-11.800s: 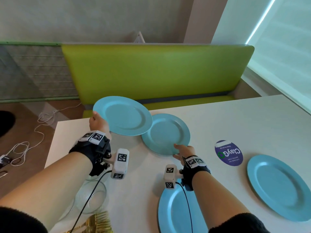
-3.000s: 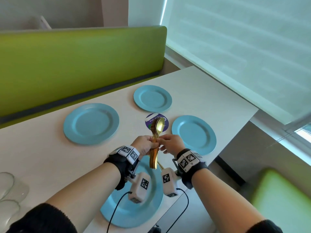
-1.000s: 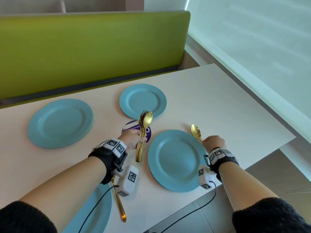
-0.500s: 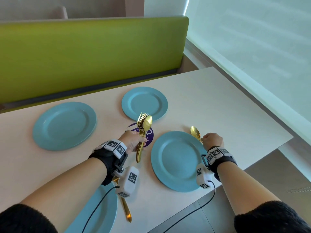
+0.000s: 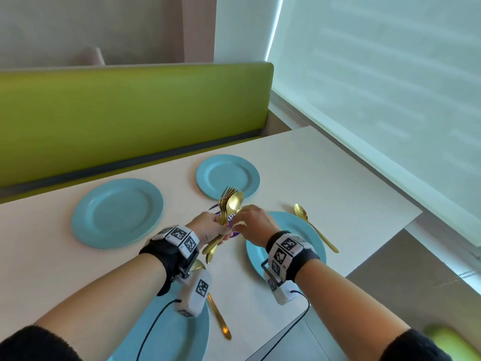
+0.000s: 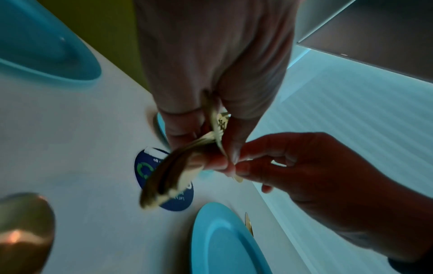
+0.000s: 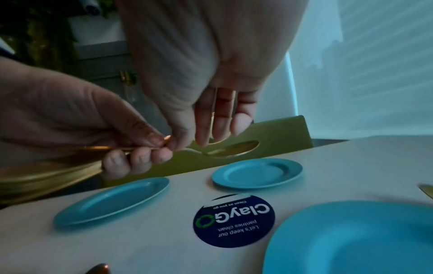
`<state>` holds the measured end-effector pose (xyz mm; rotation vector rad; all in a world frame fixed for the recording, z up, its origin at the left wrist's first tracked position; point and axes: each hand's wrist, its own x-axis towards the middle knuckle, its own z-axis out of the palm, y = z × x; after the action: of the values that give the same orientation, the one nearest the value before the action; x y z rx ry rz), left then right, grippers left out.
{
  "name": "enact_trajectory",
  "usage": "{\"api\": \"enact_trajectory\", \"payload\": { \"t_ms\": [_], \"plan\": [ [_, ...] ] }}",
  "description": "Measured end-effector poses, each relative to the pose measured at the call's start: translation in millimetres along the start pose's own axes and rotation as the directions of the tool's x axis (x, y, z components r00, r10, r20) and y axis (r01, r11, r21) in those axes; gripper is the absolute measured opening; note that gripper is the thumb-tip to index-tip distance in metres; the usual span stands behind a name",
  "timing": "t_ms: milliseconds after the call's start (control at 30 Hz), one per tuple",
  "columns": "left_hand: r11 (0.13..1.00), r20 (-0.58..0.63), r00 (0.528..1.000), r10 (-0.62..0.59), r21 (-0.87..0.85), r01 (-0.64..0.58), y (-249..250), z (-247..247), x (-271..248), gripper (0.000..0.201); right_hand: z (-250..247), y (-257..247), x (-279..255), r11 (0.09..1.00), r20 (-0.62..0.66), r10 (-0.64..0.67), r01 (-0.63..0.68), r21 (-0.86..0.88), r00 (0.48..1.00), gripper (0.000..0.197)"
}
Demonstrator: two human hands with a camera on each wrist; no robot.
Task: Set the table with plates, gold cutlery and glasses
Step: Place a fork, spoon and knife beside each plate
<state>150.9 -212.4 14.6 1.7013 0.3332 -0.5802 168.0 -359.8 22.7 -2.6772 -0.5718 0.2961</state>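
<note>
While I inspect the head view, my left hand [image 5: 208,229] grips a bundle of gold cutlery [image 5: 226,213], spoon bowl and fork tines pointing away from me, held above the white table [image 5: 338,178]. My right hand [image 5: 253,224] meets the bundle from the right, thumb and forefinger pinching at one handle. Four blue plates lie on the table: a far-left plate [image 5: 117,213], a far plate [image 5: 228,176], a near-right plate [image 5: 309,235] partly under my right wrist, and a nearest plate [image 5: 171,337] under my left forearm. One gold spoon [image 5: 315,227] lies just right of the near-right plate; another gold piece [image 5: 220,317] lies right of the nearest plate. A green bench [image 5: 130,118] backs the table. From the left wrist view, the left fingers [image 6: 182,122] curl round the blurred bundle, and the right fingertips [image 6: 243,166] nip a handle end above a round dark-blue sticker [image 6: 173,200]. From the right wrist view, the right thumb and forefinger [image 7: 199,126] pinch a handle beside the left fingers [image 7: 138,157]; the remaining right fingers hang fairly straight.
</note>
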Motion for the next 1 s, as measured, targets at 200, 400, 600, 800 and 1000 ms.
{"api": "enact_trajectory", "payload": {
  "t_ms": [200, 400, 600, 800, 1000],
  "plan": [
    [0.981, 0.097, 0.994, 0.056, 0.177, -0.072, -1.8, -30.6, -29.9, 0.015, -5.1, -43.2, -8.2, 0.985, 0.122, -0.034, 0.054, -0.164, 0.992, 0.021],
    [0.961, 0.133, 0.987, 0.086, 0.252, -0.117, -1.4, -48.3, -36.3, 0.018, -7.6, -56.2, 3.6, 0.982, 0.184, -0.059, 0.090, -0.167, 0.981, 0.018],
    [0.979, 0.092, 0.991, 0.097, 0.171, -0.111, 8.6, -54.2, -10.1, 0.008, -20.6, -44.3, 41.9, 0.983, 0.271, -0.084, 0.124, -0.133, 0.959, 0.020],
    [0.997, -0.186, 0.980, 0.077, 0.030, -0.073, 25.2, -70.3, 43.8, 0.007, -38.2, -5.0, 105.3, 0.994, 0.241, 0.007, 0.019, -0.105, 0.971, 0.015],
    [0.972, -0.375, 0.926, -0.033, -0.228, -0.057, 26.4, -102.5, 93.7, 0.015, -58.0, 65.6, 171.4, 0.949, -0.034, 0.314, -0.312, 0.055, 0.949, 0.017]
  ]
}}
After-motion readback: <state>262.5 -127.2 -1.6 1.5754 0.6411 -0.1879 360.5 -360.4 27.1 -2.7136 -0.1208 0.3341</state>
